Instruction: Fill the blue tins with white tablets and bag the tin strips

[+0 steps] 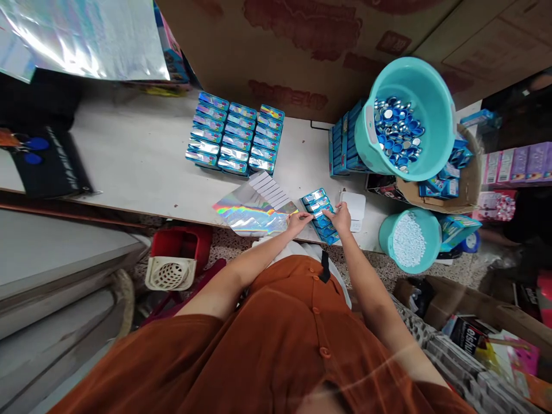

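Observation:
A short row of small blue boxes (316, 198) lies near the table's front edge, several with shiny strips across their upper faces. My left hand (298, 222) is at the row's left side, its fingertips pinched together; what they hold is too small to make out. My right hand (340, 217) rests at the right side of the row, thumb on a box and fingers bent around that edge. Left of the boxes lies a shiny holographic sheet (254, 215), with a sheet of white strips (271, 190) on it.
Three columns of blue boxes (237, 138) stand farther back. A turquoise bucket (435, 115) of blue and silver caps is at the right, above a smaller tub (388, 236) of white pieces. A white scale (353, 206) sits beside my right hand. Cardboard (302, 57) borders the back.

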The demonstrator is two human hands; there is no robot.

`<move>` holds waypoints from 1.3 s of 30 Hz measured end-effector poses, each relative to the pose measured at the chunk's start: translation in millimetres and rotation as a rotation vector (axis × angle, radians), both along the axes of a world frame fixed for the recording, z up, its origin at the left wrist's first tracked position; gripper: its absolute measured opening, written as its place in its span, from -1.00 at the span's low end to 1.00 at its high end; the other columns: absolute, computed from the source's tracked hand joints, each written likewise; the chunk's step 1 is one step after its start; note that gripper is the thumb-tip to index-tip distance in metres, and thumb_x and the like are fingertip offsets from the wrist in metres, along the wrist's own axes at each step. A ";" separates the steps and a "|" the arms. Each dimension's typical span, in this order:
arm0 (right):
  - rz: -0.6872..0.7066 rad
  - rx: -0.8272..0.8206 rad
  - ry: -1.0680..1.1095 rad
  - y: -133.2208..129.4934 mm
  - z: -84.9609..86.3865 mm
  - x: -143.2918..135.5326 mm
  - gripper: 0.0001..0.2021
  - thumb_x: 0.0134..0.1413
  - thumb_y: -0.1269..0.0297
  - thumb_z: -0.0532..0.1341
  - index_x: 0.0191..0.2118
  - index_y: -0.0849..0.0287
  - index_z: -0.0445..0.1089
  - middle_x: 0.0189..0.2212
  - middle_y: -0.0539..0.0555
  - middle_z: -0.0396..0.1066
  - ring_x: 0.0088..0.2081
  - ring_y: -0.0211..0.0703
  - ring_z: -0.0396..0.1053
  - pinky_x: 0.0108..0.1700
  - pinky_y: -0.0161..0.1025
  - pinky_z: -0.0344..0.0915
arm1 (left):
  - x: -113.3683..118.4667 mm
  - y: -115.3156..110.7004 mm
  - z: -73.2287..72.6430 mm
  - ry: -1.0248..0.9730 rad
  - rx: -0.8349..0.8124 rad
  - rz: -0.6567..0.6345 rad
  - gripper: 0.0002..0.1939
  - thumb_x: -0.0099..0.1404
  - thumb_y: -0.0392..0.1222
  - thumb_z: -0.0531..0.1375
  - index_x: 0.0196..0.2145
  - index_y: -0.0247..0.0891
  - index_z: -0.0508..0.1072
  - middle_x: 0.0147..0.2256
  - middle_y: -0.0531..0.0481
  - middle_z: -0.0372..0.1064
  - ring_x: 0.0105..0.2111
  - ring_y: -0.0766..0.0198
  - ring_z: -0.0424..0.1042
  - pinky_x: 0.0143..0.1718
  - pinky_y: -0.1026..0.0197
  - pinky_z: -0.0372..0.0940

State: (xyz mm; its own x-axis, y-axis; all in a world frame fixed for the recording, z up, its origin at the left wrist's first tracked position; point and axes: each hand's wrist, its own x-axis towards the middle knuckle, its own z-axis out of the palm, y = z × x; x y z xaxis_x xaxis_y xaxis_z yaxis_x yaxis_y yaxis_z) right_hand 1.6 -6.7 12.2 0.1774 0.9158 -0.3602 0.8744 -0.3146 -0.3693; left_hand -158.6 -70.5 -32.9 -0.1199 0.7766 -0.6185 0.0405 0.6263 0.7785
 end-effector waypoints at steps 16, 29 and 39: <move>-0.005 0.111 -0.065 -15.5 3.9 -8.2 -0.57 -0.09 -0.08 0.21 -0.20 0.13 0.28 -0.37 0.02 0.31 -0.32 -0.11 0.28 -0.30 -0.25 0.14 | -56.0 14.2 7.3 0.646 0.455 -0.565 -0.66 0.20 -0.17 0.17 -0.06 -0.23 0.33 -0.08 -0.18 0.34 0.03 0.02 0.23 0.05 -0.03 0.07; 0.318 0.450 0.166 -71.2 44.4 -50.0 -0.68 0.21 0.12 0.06 -0.03 0.17 0.34 -0.15 0.19 0.36 -0.07 -0.02 0.28 0.00 -0.08 0.23 | -137.0 65.3 54.7 0.756 0.483 -1.272 -0.81 0.21 -0.19 0.09 -0.40 -0.23 0.50 -0.30 -0.13 0.51 -0.22 0.14 0.44 -0.12 0.12 0.11; 0.567 0.489 0.185 -69.9 75.3 -82.6 -0.59 0.23 0.16 0.05 0.15 0.13 0.25 -0.02 0.18 0.34 0.04 -0.01 0.23 0.07 -0.06 0.20 | -135.9 35.0 149.8 0.310 0.444 -0.823 -0.61 0.28 0.08 0.03 -0.25 -0.21 0.53 -0.27 -0.02 0.52 -0.29 0.20 0.43 -0.25 0.26 0.22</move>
